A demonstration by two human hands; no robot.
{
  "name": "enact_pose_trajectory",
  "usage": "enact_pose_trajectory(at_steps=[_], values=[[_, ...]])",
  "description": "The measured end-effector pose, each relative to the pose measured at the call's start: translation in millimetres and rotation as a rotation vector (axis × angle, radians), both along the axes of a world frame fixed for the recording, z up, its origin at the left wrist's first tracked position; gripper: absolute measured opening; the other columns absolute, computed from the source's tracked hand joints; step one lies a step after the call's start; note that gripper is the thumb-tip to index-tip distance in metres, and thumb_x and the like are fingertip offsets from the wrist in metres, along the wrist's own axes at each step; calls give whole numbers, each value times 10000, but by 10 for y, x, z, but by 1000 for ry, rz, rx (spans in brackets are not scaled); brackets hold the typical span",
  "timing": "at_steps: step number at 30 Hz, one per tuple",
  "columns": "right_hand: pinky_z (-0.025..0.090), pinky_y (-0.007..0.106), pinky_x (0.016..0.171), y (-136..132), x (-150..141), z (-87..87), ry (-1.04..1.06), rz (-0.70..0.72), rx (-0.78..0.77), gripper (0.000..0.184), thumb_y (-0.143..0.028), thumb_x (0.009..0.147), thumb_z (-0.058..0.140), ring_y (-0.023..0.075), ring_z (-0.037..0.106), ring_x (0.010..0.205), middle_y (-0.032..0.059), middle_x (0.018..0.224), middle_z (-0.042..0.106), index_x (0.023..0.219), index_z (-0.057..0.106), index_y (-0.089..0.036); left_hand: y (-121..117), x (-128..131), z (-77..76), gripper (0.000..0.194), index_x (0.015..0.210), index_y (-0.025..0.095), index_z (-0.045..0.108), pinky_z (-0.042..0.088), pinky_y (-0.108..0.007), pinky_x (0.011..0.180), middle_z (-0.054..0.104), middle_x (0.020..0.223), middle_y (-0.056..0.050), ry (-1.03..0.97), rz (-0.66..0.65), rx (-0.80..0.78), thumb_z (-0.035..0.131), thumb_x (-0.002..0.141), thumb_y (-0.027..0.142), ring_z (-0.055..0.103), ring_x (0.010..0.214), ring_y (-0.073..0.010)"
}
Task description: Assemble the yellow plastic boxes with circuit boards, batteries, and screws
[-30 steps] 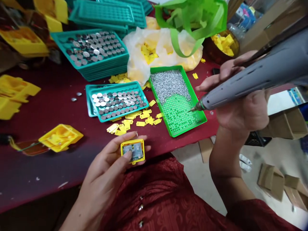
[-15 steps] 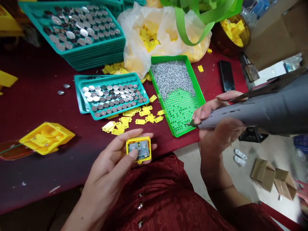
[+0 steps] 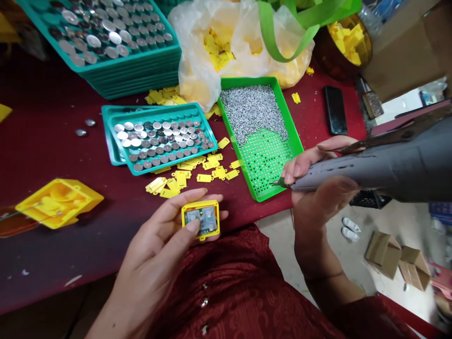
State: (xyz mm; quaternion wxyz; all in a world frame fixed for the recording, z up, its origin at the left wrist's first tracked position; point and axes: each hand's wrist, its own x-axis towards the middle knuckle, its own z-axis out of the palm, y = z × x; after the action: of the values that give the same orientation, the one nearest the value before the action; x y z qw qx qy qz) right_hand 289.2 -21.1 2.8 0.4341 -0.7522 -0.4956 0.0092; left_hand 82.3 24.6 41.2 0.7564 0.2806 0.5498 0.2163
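Left hand (image 3: 151, 240) pinches a yellow rectangular plastic casing (image 3: 200, 219) between thumb and fingers; right hand (image 3: 319, 197) wraps a grey electric screwdriver (image 3: 374, 172), tip above a green perforated tray (image 3: 287, 113), lower holes bare, upper area covered by silver screws (image 3: 252, 110)

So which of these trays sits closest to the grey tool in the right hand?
The bright green perforated tray, holding tiny silver screws; the teal trays hold metal discs instead.

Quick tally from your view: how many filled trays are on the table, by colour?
Teal trays of metal discs: 2
Green tray of small metal pieces: 1
Total: 3
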Motion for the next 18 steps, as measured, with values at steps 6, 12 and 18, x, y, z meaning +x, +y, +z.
enact_pose_trajectory(at_steps=[6, 12, 18], values=[[491, 325, 600, 7, -17, 22, -13, 88, 18, 675, -572, 957, -18, 158, 522, 594, 45, 754, 536, 1349, 451, -284, 6, -1, -20, 402, 1202, 259, 640, 593, -241, 775, 780, 1061, -36, 10, -24, 8, 728, 812, 309, 735, 955, -232], [461, 343, 600, 19, -20, -24, -230, 86, -93, 532, -635, 954, 274, 178, 500, 609, 47, 792, 504, 1328, 474, -315, 26, 2, -1, 432, 1189, 252, 635, 596, -284, 822, 761, 1139, -47, -13, -35, -38, 765, 781, 308, 728, 1004, -258], [457, 312, 549, 28, -91, 336, 96, 138, 171, 589, -685, 938, 72, 156, 498, 546, -1, 716, 402, 1286, 327, -284, 2, -7, -120, 401, 1171, 220, 631, 600, -294, 780, 726, 1211, -91, -81, -49, -19, 758, 800, 305, 720, 1017, -260]])
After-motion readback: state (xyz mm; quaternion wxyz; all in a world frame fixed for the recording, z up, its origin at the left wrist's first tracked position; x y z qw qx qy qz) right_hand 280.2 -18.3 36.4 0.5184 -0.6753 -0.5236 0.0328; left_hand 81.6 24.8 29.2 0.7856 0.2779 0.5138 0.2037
